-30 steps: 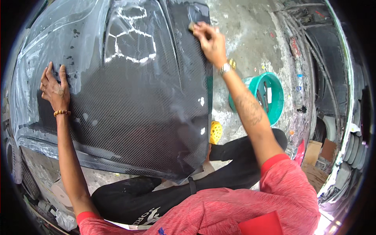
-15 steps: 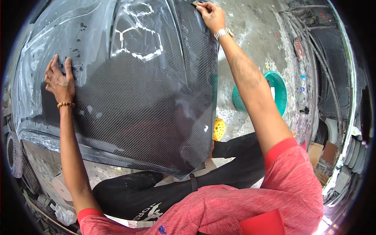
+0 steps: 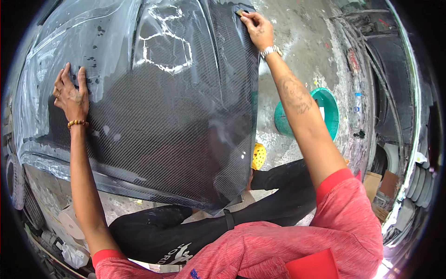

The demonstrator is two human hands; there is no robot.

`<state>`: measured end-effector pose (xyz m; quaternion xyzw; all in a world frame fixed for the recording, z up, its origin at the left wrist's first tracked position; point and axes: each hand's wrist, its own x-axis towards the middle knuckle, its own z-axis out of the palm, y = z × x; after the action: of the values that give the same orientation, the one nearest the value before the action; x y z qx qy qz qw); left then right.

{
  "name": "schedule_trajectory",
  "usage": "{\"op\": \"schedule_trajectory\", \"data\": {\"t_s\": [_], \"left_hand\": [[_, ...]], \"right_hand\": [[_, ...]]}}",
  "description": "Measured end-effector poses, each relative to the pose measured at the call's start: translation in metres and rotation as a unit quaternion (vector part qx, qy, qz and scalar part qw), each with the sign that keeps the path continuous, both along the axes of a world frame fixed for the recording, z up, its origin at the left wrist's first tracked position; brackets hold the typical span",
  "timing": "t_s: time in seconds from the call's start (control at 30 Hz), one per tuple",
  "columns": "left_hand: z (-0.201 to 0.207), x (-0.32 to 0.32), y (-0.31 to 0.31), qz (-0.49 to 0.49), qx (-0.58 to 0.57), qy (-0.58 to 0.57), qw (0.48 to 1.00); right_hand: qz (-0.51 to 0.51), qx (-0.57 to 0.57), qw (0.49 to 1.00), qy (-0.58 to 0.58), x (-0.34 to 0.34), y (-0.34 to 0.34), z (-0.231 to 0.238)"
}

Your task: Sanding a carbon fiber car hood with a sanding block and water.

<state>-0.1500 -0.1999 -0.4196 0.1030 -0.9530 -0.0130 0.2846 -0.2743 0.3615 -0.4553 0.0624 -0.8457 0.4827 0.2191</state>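
A large dark carbon-fibre car bonnet [image 3: 158,125] lies before me, its weave showing near me and a milky grey film over its far left. My left hand [image 3: 73,93] rests flat on its left part with the fingers spread, holding nothing. At the far right edge, my right hand [image 3: 258,30] pinches a small brownish piece of sandpaper [image 3: 239,12] against the surface. The fingers cover much of that piece. Dark wet drops [image 3: 93,60] dot the film beyond my left hand.
On the floor right of the bonnet stands a green bucket [image 3: 332,109], partly behind my right forearm. A yellow clog [image 3: 259,156] shows by the bonnet's near right edge. Black car parts [image 3: 388,88] line the right side; a paper roll [image 3: 70,222] sits lower left.
My right hand has slid slightly nearer and to the right along the bonnet's edge with the sandpaper, and its forearm has turned. The left hand stays in place.
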Motion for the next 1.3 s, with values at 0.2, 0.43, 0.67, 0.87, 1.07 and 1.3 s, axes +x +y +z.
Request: {"op": "schedule_trajectory", "data": {"t_s": [0.2, 0.43, 0.67, 0.87, 1.07, 1.3], "left_hand": [[0.009, 0.027, -0.02, 0.02, -0.014, -0.004, 1.0], [-0.001, 0.001, 0.005, -0.001, 0.004, 0.011, 1.0], [0.01, 0.038, -0.024, 0.024, -0.02, -0.002, 1.0], [0.004, 0.017, -0.013, 0.01, -0.009, 0.001, 1.0], [-0.014, -0.005, -0.03, -0.003, -0.003, -0.003, 1.0], [-0.014, -0.014, -0.091, 0.029, -0.038, -0.002, 0.999]], "right_hand": [[0.022, 0.052, 0.997, 0.049, 0.132, -0.034, -0.007], [-0.092, 0.118, 0.989, 0.01, 0.012, 0.018, -0.005], [-0.055, 0.048, 0.997, 0.026, 0.162, -0.031, -0.021], [-0.087, 0.075, 0.993, 0.009, 0.042, -0.007, -0.012], [-0.036, -0.025, 0.999, 0.022, 0.158, -0.036, -0.037], [0.181, 0.193, 0.924, -0.277, 0.141, 0.097, 0.073]]}}
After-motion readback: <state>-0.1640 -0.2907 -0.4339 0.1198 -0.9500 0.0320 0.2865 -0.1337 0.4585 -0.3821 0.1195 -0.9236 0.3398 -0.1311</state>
